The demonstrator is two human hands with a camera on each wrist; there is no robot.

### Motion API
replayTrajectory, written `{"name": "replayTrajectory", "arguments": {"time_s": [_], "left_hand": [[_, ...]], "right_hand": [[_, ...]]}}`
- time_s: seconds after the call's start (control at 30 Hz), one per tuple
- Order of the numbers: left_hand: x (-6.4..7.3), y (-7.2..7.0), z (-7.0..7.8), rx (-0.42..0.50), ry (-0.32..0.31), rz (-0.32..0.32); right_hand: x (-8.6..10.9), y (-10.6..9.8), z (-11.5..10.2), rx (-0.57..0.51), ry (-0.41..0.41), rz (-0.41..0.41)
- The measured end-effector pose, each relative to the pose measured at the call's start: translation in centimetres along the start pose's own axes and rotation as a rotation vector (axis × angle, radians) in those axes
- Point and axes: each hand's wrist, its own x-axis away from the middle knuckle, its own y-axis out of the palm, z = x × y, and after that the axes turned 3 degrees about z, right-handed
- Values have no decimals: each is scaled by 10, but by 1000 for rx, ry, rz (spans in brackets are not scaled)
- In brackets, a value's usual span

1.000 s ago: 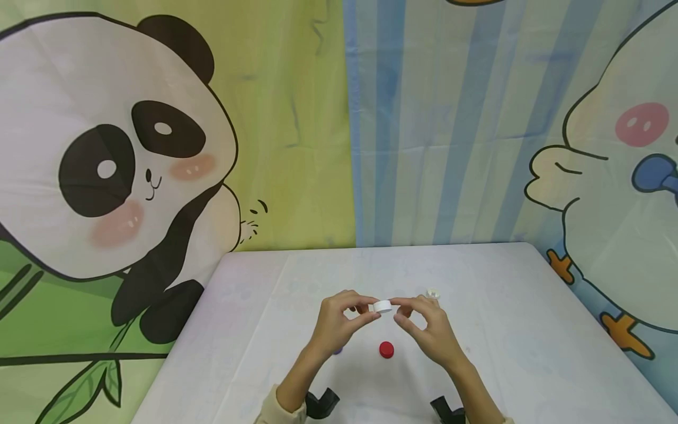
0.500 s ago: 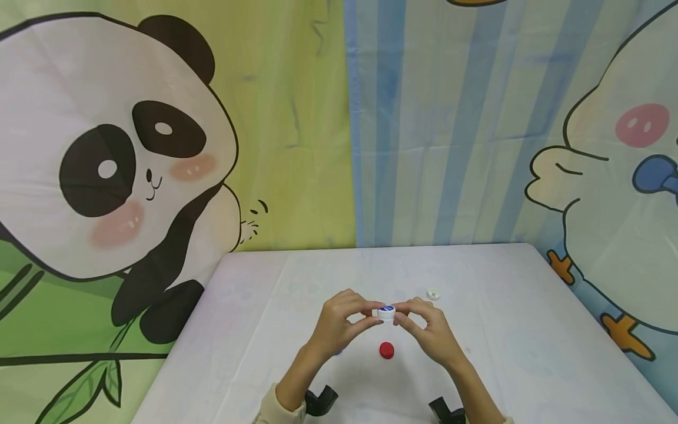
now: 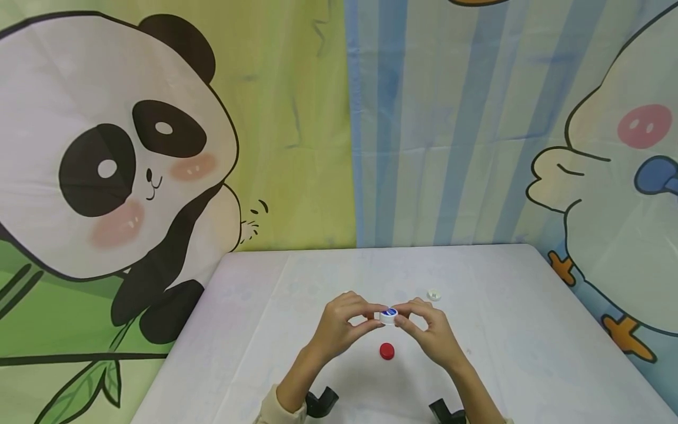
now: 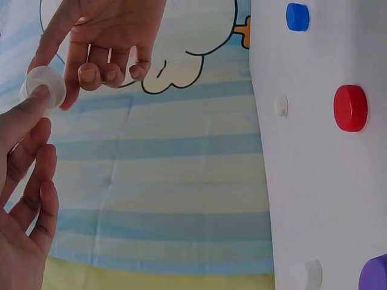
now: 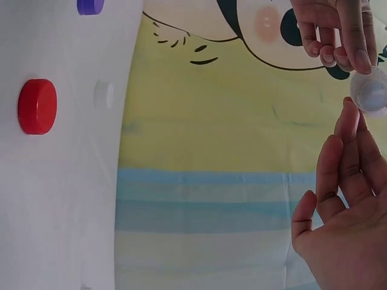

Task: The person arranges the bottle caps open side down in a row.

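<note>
A small white bottle cap with a blue and white printed top is raised over the table between both hands. My left hand pinches it from the left, with thumb and index finger on its edge. From the right, the thumb and index finger of my right hand grip the opposite edge. The cap's hollow, translucent underside shows in the right wrist view. In the left wrist view, the left thumb lies across the cap, while the other left fingers curl loosely below it.
A red cap lies on the white table, just nearer than the hands. Farther back is a whitish cap. The left wrist view also has a blue cap and a purple cap. A cartoon-printed curtain borders the table.
The cap has turned so its blue printed top faces up toward the head camera, and it has shifted slightly right and nearer. The right thumb, apart from it before, has come onto the cap.
</note>
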Motion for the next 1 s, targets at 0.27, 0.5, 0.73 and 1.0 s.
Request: {"name": "replayTrajectory", "arguments": {"time_s": [0.27, 0.5, 0.73, 1.0], "left_hand": [[-2, 3, 0, 11, 26, 5], [0, 4, 0, 44, 14, 11], [-1, 5, 1, 69, -31, 9], [1, 9, -1, 38, -74, 14]], "right_hand": [[-1, -2, 2, -7, -98, 48], [-1, -3, 3, -45, -120, 60], [-1, -3, 6, -40, -153, 98], [-2, -2, 9, -60, -187, 100]]}}
